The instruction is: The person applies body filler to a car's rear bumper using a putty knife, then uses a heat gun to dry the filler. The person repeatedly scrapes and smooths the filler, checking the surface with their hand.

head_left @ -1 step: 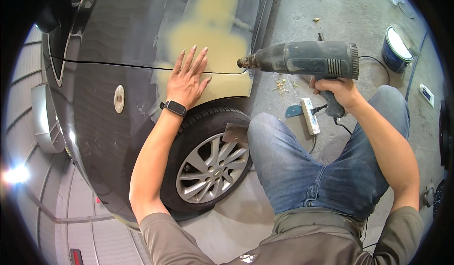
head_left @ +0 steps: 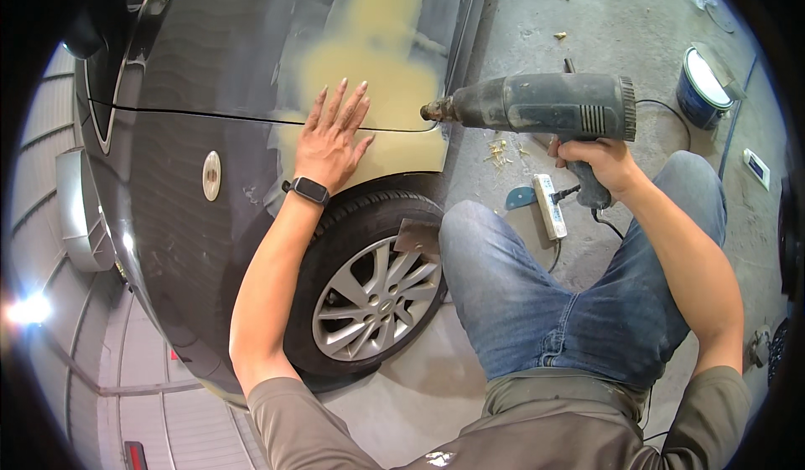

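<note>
My left hand [head_left: 334, 139] rests open, fingers spread, on the dark car panel [head_left: 210, 67] across its seam, by a patch of yellowish filler [head_left: 377, 80]. A black watch is on that wrist. My right hand [head_left: 604, 155] grips the handle of a grey heat gun [head_left: 537, 101]. Its nozzle points left at the filler patch, a short way right of my left fingers; whether it touches the panel I cannot tell.
The wheel [head_left: 352, 327] lies below the panel, with a scraper [head_left: 415, 233] at its tyre. A power strip [head_left: 549, 206], blue spreader [head_left: 520, 197], scattered debris, bucket [head_left: 706, 88] and small white device [head_left: 756, 170] are on the floor. My denim-clad knees flank the strip.
</note>
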The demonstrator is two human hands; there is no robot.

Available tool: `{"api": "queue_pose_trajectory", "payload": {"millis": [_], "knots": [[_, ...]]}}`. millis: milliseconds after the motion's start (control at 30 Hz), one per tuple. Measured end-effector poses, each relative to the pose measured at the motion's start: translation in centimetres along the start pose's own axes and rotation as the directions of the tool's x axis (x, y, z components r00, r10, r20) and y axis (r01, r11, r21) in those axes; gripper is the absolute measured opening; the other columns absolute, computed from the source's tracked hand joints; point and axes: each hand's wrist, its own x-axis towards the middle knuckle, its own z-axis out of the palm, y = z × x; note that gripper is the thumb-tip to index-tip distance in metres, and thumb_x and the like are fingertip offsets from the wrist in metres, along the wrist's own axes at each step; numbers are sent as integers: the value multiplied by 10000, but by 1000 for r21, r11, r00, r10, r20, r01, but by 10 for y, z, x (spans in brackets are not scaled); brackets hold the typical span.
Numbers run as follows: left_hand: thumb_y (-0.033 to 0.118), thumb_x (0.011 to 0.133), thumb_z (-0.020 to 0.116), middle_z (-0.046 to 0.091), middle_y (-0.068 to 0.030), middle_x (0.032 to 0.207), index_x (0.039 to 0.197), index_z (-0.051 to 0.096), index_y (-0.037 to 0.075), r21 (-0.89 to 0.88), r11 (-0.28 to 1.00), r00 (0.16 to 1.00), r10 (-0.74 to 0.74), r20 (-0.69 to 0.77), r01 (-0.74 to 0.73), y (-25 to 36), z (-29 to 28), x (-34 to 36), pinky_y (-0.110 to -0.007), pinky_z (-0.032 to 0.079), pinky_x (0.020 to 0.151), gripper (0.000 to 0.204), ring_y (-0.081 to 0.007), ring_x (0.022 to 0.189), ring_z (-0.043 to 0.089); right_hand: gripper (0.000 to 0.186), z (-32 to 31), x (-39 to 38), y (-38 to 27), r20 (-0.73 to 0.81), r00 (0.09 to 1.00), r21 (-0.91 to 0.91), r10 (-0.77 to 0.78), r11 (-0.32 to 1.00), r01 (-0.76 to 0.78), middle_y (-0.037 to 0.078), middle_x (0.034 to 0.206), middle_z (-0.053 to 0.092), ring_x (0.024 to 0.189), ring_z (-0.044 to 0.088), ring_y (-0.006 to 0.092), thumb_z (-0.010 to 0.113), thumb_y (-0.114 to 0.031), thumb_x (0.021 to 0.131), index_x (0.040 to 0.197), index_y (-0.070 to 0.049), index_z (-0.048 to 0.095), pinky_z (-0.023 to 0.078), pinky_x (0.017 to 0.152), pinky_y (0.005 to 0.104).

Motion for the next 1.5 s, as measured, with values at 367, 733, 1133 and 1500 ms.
{"api": "queue_pose_trajectory", "payload": {"millis": [367, 733, 1133, 1500], "knots": [[560, 1050, 342, 141, 27, 1717, 1641, 209, 175, -3, 997, 996, -72, 44, 72, -18, 3, 3, -392, 58, 1306, 718, -185, 1583, 91, 135, -3, 3, 1, -65, 998, 14, -4, 1000, 5, 87, 872, 715, 796, 660, 158, 657, -50, 810, 908, 28, 707, 523, 758, 299], [558, 1024, 432, 263, -44, 1687, 1615, 279, 96, -85, 994, 993, -81, -80, 74, -43, -23, -5, -403, 142, 1288, 765, -208, 1560, 219, 145, -1, 2, -9, -137, 990, 114, 19, 993, -4, 96, 879, 713, 797, 661, 175, 668, -74, 807, 910, 20, 705, 521, 777, 314], [605, 1027, 371, 159, -126, 1708, 1610, 197, -12, 43, 990, 988, -132, -80, 136, -35, 2, 59, -381, 105, 1295, 866, -239, 1583, 132, 193, 1, -12, -20, -262, 955, 256, 138, 964, -69, 99, 931, 714, 832, 652, 177, 652, -128, 832, 972, -6, 704, 512, 773, 320], [616, 1030, 360, 222, -77, 1698, 1613, 248, 48, -27, 991, 987, -132, -88, 131, -50, -15, 43, -393, 125, 1289, 822, -219, 1570, 181, 186, 1, -7, -21, -259, 954, 208, 150, 973, -97, 91, 933, 713, 832, 660, 181, 661, -127, 829, 978, -21, 695, 517, 771, 319]]}}
